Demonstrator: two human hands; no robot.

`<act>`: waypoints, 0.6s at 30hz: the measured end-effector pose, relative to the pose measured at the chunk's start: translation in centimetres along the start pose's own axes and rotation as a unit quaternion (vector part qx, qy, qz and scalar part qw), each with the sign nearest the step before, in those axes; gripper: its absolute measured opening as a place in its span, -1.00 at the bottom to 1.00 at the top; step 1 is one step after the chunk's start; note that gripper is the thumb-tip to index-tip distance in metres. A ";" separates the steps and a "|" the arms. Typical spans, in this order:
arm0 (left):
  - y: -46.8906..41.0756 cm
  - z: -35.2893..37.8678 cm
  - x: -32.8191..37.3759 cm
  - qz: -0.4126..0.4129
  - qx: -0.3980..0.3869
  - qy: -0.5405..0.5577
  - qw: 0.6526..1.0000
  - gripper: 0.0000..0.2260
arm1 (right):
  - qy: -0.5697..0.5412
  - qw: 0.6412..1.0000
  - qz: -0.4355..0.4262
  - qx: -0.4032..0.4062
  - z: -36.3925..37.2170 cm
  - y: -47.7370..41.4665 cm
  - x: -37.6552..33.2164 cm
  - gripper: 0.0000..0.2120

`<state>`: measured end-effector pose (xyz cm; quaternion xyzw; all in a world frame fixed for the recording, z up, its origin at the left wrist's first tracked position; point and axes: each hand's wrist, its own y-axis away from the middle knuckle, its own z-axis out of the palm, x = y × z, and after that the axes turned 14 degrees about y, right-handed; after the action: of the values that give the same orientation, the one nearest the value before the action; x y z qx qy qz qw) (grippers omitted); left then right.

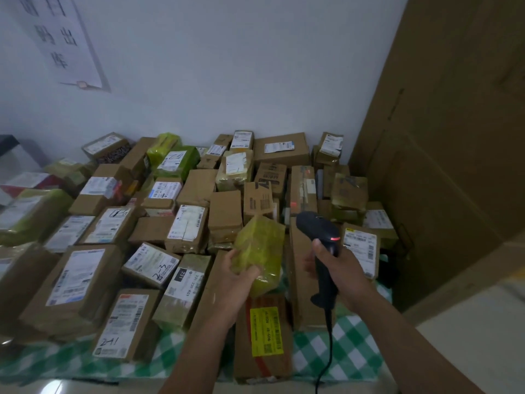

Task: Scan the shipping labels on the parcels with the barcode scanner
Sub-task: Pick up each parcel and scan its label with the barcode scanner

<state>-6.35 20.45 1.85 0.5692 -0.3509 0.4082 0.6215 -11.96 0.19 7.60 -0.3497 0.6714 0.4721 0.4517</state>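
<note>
Since the parcels (159, 223) crowd the green-checked cloth (358, 354) edge to edge, most of them brown cartons lying with white labels upward, we judge them stiff and steady enough to be read where they lie. The exception is the yellow parcel (260, 248), lifted above the heap near its middle. Our left hand (238, 275) grips it by its lower end, fingers curled under and thumb across the near face.

It looks to be wrapped all over in glossy yellow-green film, so we expect it to be slick and a little yielding. It is probably light too, since one hand carries it by one end. No label shows on the faces turned to us. We would keep hold of the corners and edges, where the film gives least, and leave the broad faces bare for turning.

The barcode scanner (319, 237) sits just right of it, nose pointing away over the heap. Our right hand (335, 270) is wrapped round its handle. It is hard plastic and a sure grip, and its cable (326, 351) trails down towards us.
</note>
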 end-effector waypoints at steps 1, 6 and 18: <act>-0.4 0.1 -0.3 0.019 0.019 -0.070 0.997 -0.29 | 0.014 1.000 0.009 0.022 -0.5 -0.2 0.4 -0.70; -2.5 1.6 -2.6 0.056 0.044 -0.290 0.954 -0.23 | 0.045 0.996 0.029 0.066 -2.7 -0.5 2.1 -0.75; -6.4 4.9 -7.2 0.104 0.073 -0.495 0.860 -0.10 | 0.097 0.993 0.047 0.048 -4.8 -0.2 3.5 -0.82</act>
<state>-3.41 14.70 -6.85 0.7004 -0.6385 0.1594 0.2764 -14.28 -4.55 4.97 -0.3398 0.7494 0.4244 0.3779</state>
